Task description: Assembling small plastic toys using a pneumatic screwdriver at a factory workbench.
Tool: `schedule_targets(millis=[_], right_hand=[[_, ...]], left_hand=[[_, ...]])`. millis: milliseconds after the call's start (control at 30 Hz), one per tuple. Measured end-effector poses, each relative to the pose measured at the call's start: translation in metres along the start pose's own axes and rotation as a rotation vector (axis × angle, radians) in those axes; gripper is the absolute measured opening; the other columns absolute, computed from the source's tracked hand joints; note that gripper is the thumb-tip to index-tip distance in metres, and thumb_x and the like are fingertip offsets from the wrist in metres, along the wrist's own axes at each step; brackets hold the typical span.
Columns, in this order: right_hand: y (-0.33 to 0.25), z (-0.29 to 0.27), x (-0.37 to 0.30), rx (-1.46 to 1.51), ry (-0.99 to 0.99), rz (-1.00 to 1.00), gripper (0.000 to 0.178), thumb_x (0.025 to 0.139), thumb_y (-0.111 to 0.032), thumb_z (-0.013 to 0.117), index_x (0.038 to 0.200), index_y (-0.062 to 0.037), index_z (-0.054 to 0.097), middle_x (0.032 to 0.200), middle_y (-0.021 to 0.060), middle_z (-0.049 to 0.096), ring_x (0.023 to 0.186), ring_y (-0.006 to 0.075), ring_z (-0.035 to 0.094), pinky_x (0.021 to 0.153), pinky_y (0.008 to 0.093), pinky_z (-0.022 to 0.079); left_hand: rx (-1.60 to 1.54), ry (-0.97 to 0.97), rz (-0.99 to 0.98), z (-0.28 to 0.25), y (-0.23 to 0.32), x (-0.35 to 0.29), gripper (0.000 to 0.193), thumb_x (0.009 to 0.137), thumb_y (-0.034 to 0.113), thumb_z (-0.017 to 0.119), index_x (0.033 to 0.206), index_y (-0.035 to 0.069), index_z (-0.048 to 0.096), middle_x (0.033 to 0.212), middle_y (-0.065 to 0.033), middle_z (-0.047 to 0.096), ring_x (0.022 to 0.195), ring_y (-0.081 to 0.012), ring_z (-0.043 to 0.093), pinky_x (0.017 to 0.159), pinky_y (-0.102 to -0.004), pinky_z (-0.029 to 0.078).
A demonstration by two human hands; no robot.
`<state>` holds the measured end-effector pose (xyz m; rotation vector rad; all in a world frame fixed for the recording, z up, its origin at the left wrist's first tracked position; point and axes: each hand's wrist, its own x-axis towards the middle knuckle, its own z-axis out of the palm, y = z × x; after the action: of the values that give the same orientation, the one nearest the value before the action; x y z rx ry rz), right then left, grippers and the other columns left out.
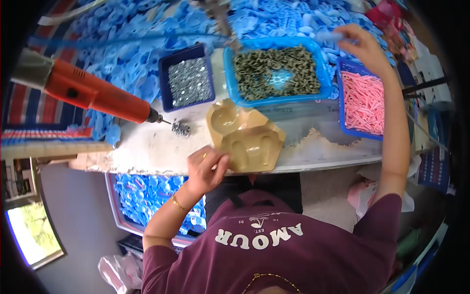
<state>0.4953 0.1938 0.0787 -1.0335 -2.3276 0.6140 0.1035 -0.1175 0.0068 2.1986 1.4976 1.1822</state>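
My right hand (pixel 364 49) reaches out over the far-right pile of blue parts. Between its thumb and fingers is a light blue plastic piece (pixel 330 36), blurred, so its exact shape does not show. Close to the table's front edge my left hand (pixel 208 169) is closed, its fingers curled beside the near-left edge of a tan moulded tray (pixel 254 147). Whatever those fingers hold, if anything, is hidden. The tray has one round hollow and two long ones, with no part lying in them. An orange electric screwdriver (pixel 98 95) points its bit at a small heap of screws (pixel 181 128).
Behind the tray stand a dark blue bin of silvery metal pieces (pixel 163 83), a light blue basket of dark greenish parts (pixel 276 102) and a blue basket of pink strips (pixel 342 112). Blue plastic parts (pixel 132 63) cover the table's back. A bin of blue parts (pixel 111 196) sits below the edge.
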Motion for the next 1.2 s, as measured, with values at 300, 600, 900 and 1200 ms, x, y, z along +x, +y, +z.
schedule_targets(millis=[300, 600, 900, 1200], right_hand=[[-0.165, 0.143, -0.050, 0.148, -0.585, -0.253, 0.025, 0.083, -0.001, 0.068, 0.108, -0.0051, 0.068, 0.099, 0.0109, 0.062, 0.095, 0.0298, 0.063, 0.083, 0.0371, 0.050], [-0.176, 0.148, -0.038, -0.053, -0.823, -0.156, 0.032, 0.073, -0.006, 0.077, 0.101, -0.0044, 0.063, 0.097, 0.0116, 0.064, 0.097, 0.0333, 0.063, 0.086, 0.0389, 0.051], [-0.170, 0.160, -0.068, -0.105, -0.443, -0.284, 0.032, 0.074, -0.011, 0.079, 0.102, -0.0048, 0.065, 0.105, 0.0113, 0.062, 0.101, 0.0332, 0.058, 0.087, 0.0409, 0.048], [-0.192, 0.155, -0.084, -0.081, -0.405, -0.143, 0.031, 0.079, -0.011, 0.077, 0.106, -0.0022, 0.066, 0.107, 0.0114, 0.064, 0.104, 0.0320, 0.059, 0.089, 0.0399, 0.047]], left_hand=[[-0.337, -0.039, -0.179, 0.048, 0.021, 0.006, 0.044, 0.085, 0.007, 0.077, 0.126, 0.006, 0.063, 0.128, -0.0144, 0.062, 0.108, -0.0333, 0.066, 0.078, -0.0361, 0.059], [0.340, -0.048, 0.153, 0.023, 0.010, -0.023, 0.037, 0.083, 0.030, 0.078, 0.113, 0.010, 0.069, 0.110, -0.0050, 0.067, 0.093, -0.0228, 0.061, 0.086, -0.0350, 0.052], [0.392, -0.064, 0.128, 0.036, -0.001, -0.032, 0.035, 0.087, 0.033, 0.072, 0.115, 0.011, 0.068, 0.116, -0.0058, 0.062, 0.105, -0.0259, 0.057, 0.104, -0.0438, 0.044], [0.435, 0.345, -0.011, -0.040, -0.093, -0.020, 0.026, 0.081, 0.005, 0.072, 0.107, 0.006, 0.066, 0.111, -0.0118, 0.066, 0.099, -0.0312, 0.060, 0.086, -0.0436, 0.047]])
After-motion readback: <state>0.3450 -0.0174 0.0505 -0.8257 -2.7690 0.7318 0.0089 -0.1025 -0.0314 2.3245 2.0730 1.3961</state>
